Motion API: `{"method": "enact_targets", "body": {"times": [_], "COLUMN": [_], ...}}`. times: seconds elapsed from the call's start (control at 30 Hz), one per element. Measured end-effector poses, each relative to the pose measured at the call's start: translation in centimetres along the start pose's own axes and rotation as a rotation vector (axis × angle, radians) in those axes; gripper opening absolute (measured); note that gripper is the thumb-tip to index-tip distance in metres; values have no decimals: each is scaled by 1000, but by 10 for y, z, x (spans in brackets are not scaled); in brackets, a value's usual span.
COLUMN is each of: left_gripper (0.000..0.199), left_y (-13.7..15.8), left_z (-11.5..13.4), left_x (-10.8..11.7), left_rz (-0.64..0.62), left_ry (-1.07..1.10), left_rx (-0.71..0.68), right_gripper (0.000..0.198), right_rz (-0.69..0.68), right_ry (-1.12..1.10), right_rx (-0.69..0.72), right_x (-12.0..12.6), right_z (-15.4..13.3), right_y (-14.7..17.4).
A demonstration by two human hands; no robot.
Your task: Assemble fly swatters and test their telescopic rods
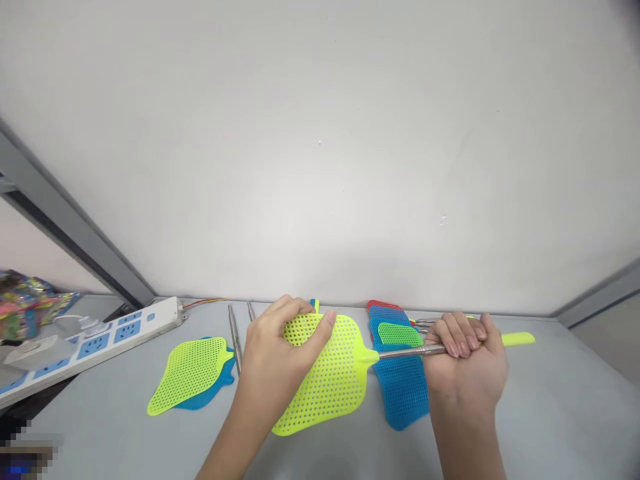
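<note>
A yellow-green fly swatter (pixel 330 387) with a perforated head and a metal rod is held across the middle of the view. My left hand (pixel 285 360) grips the far left edge of its head, thumb on top. My right hand (pixel 465 360) is wrapped round the rod, palm up, and the yellow handle end (pixel 517 339) sticks out to its right. Behind the rod lies a pile of swatters with blue (pixel 403 390), green (pixel 400 334) and red (pixel 385 305) heads; my right hand hides part of their rods.
On the left of the grey table (pixel 125 427) a loose yellow-green swatter head (pixel 193 370) overlaps a blue one (pixel 213 393). Metal rods (pixel 235 337) lie beside them. A white power strip (pixel 107 340) with plugs stretches along the left. Colourful packets (pixel 30 307) sit beyond it, and a white wall (pixel 320 167) rises behind.
</note>
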State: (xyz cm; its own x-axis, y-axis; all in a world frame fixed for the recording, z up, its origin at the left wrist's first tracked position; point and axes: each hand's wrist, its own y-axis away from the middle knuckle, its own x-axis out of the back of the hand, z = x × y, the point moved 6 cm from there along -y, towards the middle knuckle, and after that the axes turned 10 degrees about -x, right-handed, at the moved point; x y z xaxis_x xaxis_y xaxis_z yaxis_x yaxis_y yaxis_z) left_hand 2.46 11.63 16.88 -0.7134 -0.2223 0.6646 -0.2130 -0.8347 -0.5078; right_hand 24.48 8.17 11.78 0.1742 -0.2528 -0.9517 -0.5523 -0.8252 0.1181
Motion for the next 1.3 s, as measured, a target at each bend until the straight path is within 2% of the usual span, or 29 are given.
{"method": "enact_targets", "body": {"times": [0.17, 0.6, 1.3], "left_gripper": [24, 24, 31], "left_y": [-1, 0, 4], "left_z": [0, -1, -7], "left_x": [-2, -6, -20], "left_rz": [-27, -46, -127], "left_ry": [11, 5, 0], "left_rx": [21, 54, 128], "right_gripper": [28, 25, 25], "right_rz": [-28, 28, 66], "right_ry": [49, -22, 16], "right_rx": [16, -3, -5], "right_x": [-2, 0, -2], "right_z": [1, 3, 11], "right_y": [2, 3, 6]}}
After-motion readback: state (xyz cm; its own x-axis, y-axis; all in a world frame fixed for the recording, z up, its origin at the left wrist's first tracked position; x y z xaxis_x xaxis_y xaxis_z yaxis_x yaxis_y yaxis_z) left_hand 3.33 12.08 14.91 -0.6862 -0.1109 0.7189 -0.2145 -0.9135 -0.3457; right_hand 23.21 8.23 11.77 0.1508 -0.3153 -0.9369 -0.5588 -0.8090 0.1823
